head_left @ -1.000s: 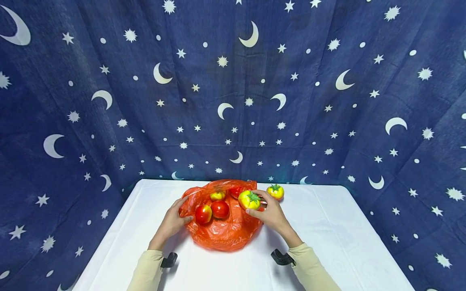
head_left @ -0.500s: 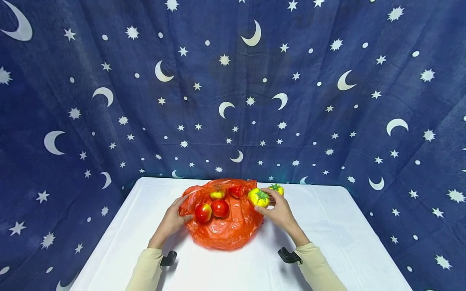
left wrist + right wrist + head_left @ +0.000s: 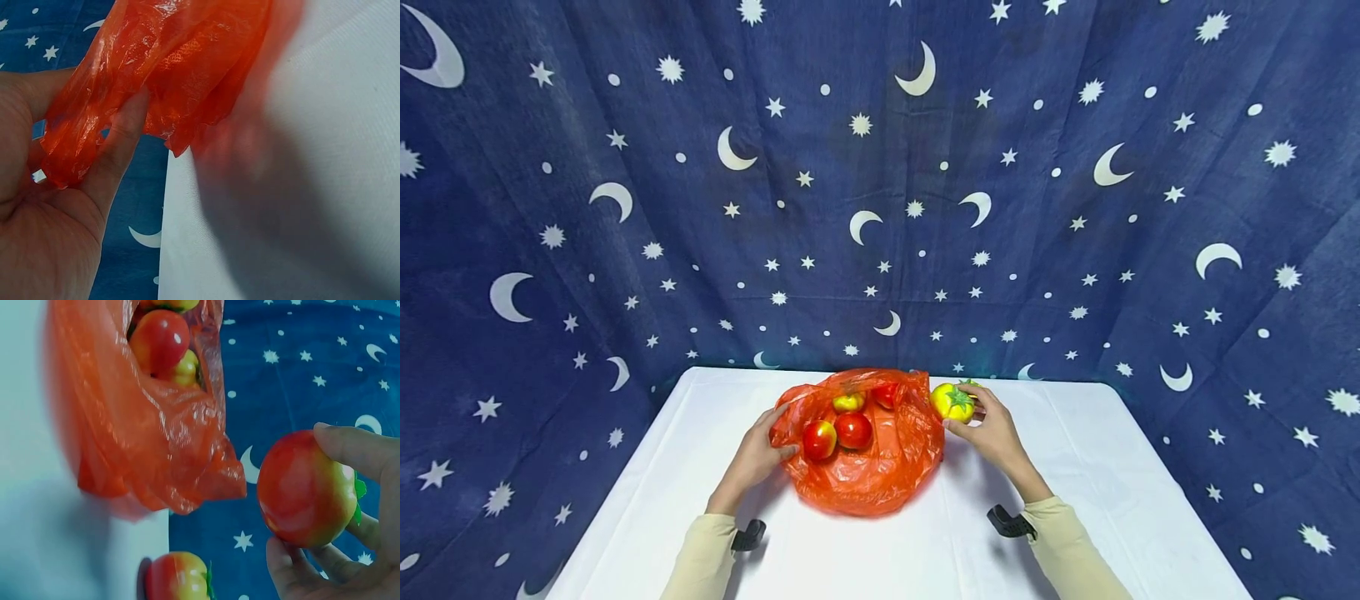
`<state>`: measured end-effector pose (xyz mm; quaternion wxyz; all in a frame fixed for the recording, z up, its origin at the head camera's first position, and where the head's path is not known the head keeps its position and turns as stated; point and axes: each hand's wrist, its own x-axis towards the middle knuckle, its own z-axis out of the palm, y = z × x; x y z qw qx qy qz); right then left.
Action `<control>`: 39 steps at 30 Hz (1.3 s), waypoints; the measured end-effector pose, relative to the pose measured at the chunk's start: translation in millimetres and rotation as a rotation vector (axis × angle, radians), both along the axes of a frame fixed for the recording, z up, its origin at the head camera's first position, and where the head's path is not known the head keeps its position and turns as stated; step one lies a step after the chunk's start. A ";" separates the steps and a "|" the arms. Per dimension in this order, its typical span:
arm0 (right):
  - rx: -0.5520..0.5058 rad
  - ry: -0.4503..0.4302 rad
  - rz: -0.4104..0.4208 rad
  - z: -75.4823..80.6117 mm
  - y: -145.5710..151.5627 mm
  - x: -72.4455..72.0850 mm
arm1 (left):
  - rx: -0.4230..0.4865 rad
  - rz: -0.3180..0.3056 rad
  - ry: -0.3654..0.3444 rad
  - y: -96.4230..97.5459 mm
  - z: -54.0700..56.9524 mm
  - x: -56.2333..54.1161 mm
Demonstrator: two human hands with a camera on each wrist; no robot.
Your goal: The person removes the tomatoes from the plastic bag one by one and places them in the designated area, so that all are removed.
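An orange-red plastic bag (image 3: 868, 490) lies open on the table with several red-and-yellow tomatoes, one being a red tomato (image 3: 853, 430), inside it. My left hand (image 3: 754, 458) holds the bag's left edge, film running between thumb and fingers in the left wrist view. Just right of the bag, my right hand (image 3: 997, 433) grips a tomato (image 3: 306, 487) by its sides, its green leafy top (image 3: 957, 397) turned toward the palm. Another tomato (image 3: 178, 578) rests on the table behind that hand, mostly hidden in the head view.
A white cloth covers the table (image 3: 1112, 500). Behind and to both sides hangs a dark blue curtain (image 3: 820, 217) with moons and stars. Black wrist devices, such as the right one (image 3: 1009, 522), sit under the cuffs.
My right hand has carried the tomato rightward, from over the bag's right side to beyond its edge, and now covers most of the loose tomato. The left hand stays on the bag.
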<state>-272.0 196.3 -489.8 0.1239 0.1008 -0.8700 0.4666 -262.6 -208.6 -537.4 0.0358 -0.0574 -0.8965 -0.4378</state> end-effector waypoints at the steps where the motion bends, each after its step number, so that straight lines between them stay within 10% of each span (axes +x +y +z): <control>1: -0.005 0.002 -0.006 -0.8 1.6 -0.9 | 0.001 0.002 -0.001 -0.1 -0.6 0.2; 39: 0.085 -0.072 -0.186 -19.0 61.3 -35.6 | -0.010 0.025 -0.048 -3.9 -0.8 0.8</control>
